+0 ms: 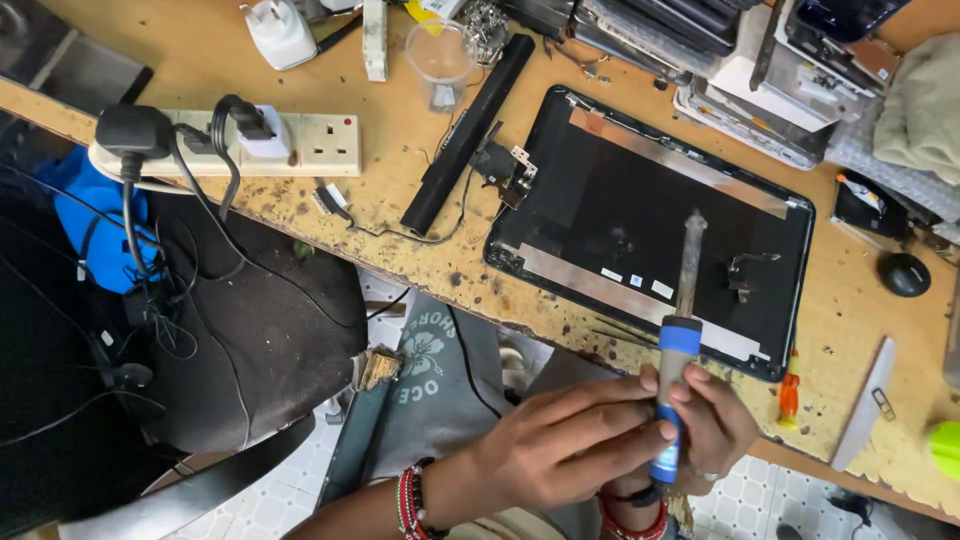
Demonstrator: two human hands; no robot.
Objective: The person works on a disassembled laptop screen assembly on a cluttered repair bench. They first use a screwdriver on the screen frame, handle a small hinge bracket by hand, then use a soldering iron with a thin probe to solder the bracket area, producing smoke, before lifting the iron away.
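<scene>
Both hands wrapped round a blue-handled soldering iron [677, 370] just off the near edge of the counter [330, 205]: left hand [560, 440] closed over the grip from the side, fingers curled across it; right hand [715, 420] tucked behind, also closed on the handle, ring on one finger. Iron held upright-ish, metal tip poking out over the near edge of the laptop lid.

Biggest thing up top: black laptop lid [650, 220], inside facing up, silver foil strips along it, lying at a slant toward the right side of the counter. Stack of laptop parts [700, 40] piled along the far edge. White power strip [290, 145] near the left corner, couple of plugs in it. Long black hinge cover [470, 130] lying diagonal between strip and lid. Clear plastic cup [440, 60] near the far edge. Small orange screwdriver [790, 395] by the near edge, right of the hands.
</scene>
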